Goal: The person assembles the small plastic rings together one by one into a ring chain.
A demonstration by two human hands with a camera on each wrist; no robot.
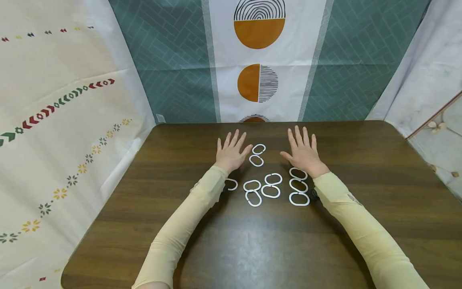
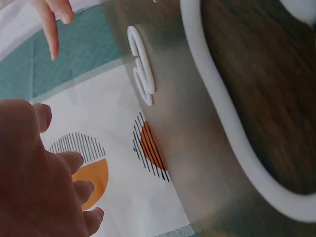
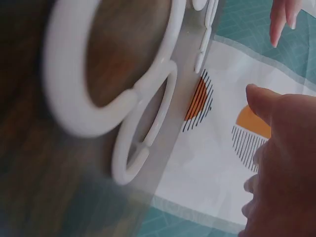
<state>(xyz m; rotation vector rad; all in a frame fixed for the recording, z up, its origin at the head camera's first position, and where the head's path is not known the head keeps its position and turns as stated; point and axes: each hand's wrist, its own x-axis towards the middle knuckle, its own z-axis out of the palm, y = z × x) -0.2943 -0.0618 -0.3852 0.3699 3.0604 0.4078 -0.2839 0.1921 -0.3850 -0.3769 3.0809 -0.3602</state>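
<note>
Hands, two: the left hand (image 1: 232, 155) and the right hand (image 1: 304, 156) were spread, fingers extended, gripping nothing. White rings on the table (image 1: 231, 261): one pair (image 1: 255, 154) lay between the hands; two pairs (image 1: 252, 190) lay nearer the body; one trio (image 1: 298, 192) lay beside the right wrist; another ring (image 1: 236, 185) was partly hidden by the left sleeve (image 1: 202, 196). Progress, as judged: pairs and trio seemed linked; joining group to group remained undone. Rings: smooth, oval, some visibly gapped.

Near the right hand (image 1: 304, 155), smooth, plastic-looking C-shaped rings (image 3: 63, 74) are laid on a glossy wood-grain surface (image 1: 252, 257); matt cloth (image 1: 177, 80) is hung beyond.
</note>
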